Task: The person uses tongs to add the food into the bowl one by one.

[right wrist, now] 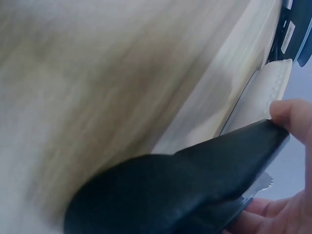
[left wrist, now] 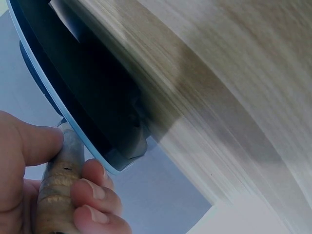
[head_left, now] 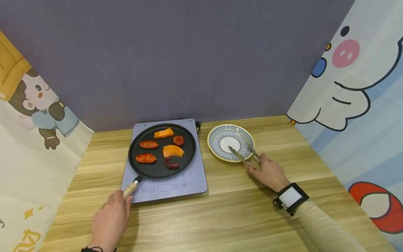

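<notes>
My left hand (head_left: 111, 218) grips the wooden handle (left wrist: 61, 190) of a round black frying pan (head_left: 160, 172), with the thumb along one side and fingers curled round the other. Spread over the pan are two red glazed pieces like chicken wings (head_left: 146, 158), two orange salmon slices (head_left: 173, 151), a round reddish piece (head_left: 178, 140) and a dark, curled octopus tentacle (head_left: 171, 163). At the right, my right hand (head_left: 269, 174) holds metal tongs (head_left: 239, 156) between thumb and fingers. Their arms are spread, tips over a patterned plate (head_left: 215, 148), nothing between them.
Beneath the pan lies a flat grey induction cooktop (head_left: 196, 182) with touch buttons along its front. A black cord (head_left: 198, 126) shows at its back right. The wooden table (head_left: 220, 217) ends at a grey panel (head_left: 201, 63) behind, with cartoon-printed cloths (head_left: 362, 115) on both sides.
</notes>
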